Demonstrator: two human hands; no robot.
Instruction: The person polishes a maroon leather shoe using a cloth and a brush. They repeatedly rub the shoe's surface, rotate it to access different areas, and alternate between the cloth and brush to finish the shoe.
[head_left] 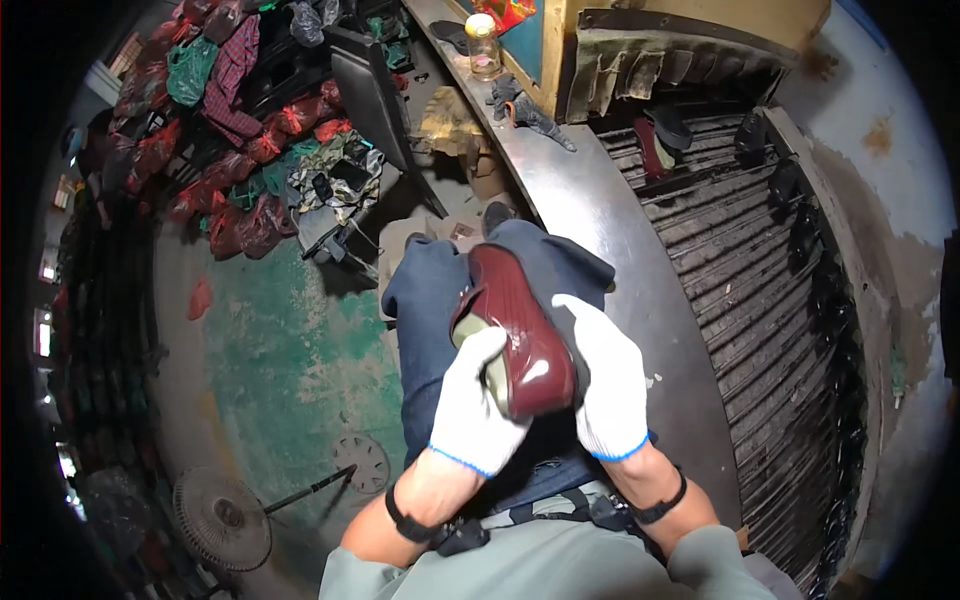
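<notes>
A glossy dark red shoe (520, 345) is held above my lap, its rounded end toward me and its narrower end pointing away. Pale green shows at its left side, perhaps a lining or a form inside. My left hand (472, 405), in a white knitted glove with a blue cuff, grips the left side with the thumb laid by the pale opening. On the opposite side my right hand (608, 375), gloved alike, is pressed along the shoe, its fingertips partly hidden behind it.
To my right runs a metal ledge (640, 250) beside a slatted conveyor (740, 290) bearing another red shoe (652, 148) and dark shoes. A jar (484, 48) and grey glove (525, 108) lie on the ledge. At left are a fan (222, 518), black chair (372, 100) and bagged goods (240, 225).
</notes>
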